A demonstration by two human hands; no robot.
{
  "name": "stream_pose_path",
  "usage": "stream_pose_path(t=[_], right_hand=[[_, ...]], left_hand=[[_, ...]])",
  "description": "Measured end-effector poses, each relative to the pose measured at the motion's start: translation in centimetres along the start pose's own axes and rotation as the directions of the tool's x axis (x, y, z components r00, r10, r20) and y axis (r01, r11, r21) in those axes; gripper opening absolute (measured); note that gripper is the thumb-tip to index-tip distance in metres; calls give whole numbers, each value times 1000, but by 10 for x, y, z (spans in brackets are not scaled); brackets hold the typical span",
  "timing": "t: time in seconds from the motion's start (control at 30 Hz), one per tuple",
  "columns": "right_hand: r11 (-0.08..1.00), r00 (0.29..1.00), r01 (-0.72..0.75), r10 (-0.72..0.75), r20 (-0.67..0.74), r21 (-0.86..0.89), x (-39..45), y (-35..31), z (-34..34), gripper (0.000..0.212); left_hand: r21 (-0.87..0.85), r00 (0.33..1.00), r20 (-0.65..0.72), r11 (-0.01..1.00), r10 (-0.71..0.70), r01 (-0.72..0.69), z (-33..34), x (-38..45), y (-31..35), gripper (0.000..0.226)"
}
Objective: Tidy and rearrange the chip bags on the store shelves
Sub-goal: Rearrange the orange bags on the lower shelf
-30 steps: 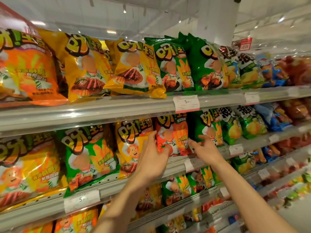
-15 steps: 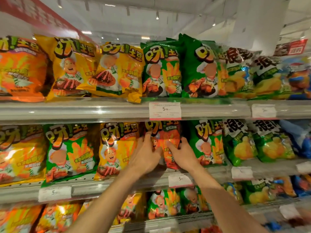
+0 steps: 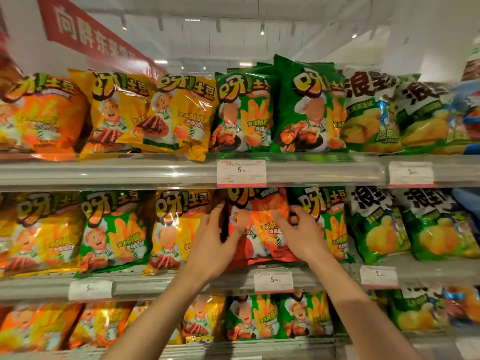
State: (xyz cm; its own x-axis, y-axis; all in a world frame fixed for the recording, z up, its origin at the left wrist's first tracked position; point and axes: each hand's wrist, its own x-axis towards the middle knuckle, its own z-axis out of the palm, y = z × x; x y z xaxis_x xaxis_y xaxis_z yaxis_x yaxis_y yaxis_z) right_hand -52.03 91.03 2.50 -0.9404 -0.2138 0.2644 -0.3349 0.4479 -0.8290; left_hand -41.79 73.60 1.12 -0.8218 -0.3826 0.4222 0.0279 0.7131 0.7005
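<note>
A red-orange chip bag (image 3: pixel 262 229) stands on the middle shelf (image 3: pixel 166 281), between a yellow bag (image 3: pixel 176 229) and a green bag (image 3: pixel 324 219). My left hand (image 3: pixel 215 242) grips its left edge, fingers behind the bag and thumb on its front. My right hand (image 3: pixel 298 232) holds its right edge, with fingers curled over the front and side. The bag's lower part is partly hidden by both hands.
The top shelf (image 3: pixel 130 172) carries orange, yellow and green bags; the yellow bag (image 3: pixel 179 118) there leans over the rail. Price tags (image 3: pixel 241 172) hang on the rails. More bags fill the bottom shelf (image 3: pixel 233 344). A red banner (image 3: pixel 88 35) hangs top left.
Both hands have closed in from reaching toward the shelf to taking hold of the red-orange bag's two edges. The view has shifted left and slightly up along the shelves.
</note>
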Motion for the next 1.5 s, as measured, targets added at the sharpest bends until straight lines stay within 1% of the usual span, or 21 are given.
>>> stream_pose_path(t=[0.13, 0.23, 0.3, 0.37, 0.4, 0.47, 0.5, 0.57, 0.67, 0.77, 0.83, 0.9, 1.0, 1.17, 1.33, 1.5], right_hand=[[998, 1000, 7, -8, 11, 55, -5, 1, -7, 60], [999, 1000, 9, -10, 14, 53, -7, -4, -13, 57], [997, 1000, 6, -7, 11, 80, -6, -4, -17, 58], [993, 1000, -3, 2, 11, 115, -8, -7, -21, 61], [992, 1000, -4, 3, 13, 128, -11, -8, -23, 56], [987, 999, 0, -5, 34, 158, -19, -10, -25, 28], [984, 999, 11, -20, 48, 177, -23, -8, -25, 25], [981, 997, 21, -35, 68, 193, -34, -6, -22, 25], [975, 996, 17, -37, 85, 222, -50, -1, -13, 25], [965, 997, -30, 10, 77, 259, -68, 3, 1, 23], [960, 998, -54, 40, 56, 274, -82, 0, 9, 24], [948, 997, -74, 59, 58, 309, -97, -5, 19, 19], [939, 997, -66, 47, 65, 336, -124, -25, 38, 17], [940, 997, -63, 41, 72, 336, -173, -67, 97, 32], [928, 992, -46, -3, 130, 370, -217, -121, 175, 22], [922, 956, -46, -71, 284, 385, -239, -171, 258, 21]], left_hand=[[-39, 999, 43, 999, -2, 4, 2, -1, 1, 75], [-92, 993, 108, 994, -41, 51, 2, -3, 2, 78], [-106, 988, 140, 991, -69, 84, 2, -5, 2, 80], [-119, 985, 158, 989, -69, 89, 1, -8, 4, 78], [-134, 985, 161, 987, -66, 88, 1, -9, 5, 77], [-187, 986, 159, 979, -48, 78, -1, -13, 5, 77], [-208, 986, 158, 975, -43, 76, -3, -15, 5, 77], [-214, 988, 151, 975, -29, 62, -7, -22, 4, 74], [-230, 992, 124, 973, 33, -4, -13, -34, 3, 67], [-247, 992, 107, 968, 72, -44, -21, -48, -7, 70], [-220, 991, 105, 974, 85, -61, -30, -58, -15, 71], [-191, 990, 118, 980, 76, -52, -42, -70, -24, 73], [-169, 988, 133, 984, 77, -54, -70, -89, -41, 76], [-142, 995, 76, 989, 61, -49, -140, -127, -82, 75], [-42, 1000, 17, 999, 5, -5, -223, -161, -140, 70], [-21, 995, -33, 996, -89, 88, -306, -188, -193, 70]])
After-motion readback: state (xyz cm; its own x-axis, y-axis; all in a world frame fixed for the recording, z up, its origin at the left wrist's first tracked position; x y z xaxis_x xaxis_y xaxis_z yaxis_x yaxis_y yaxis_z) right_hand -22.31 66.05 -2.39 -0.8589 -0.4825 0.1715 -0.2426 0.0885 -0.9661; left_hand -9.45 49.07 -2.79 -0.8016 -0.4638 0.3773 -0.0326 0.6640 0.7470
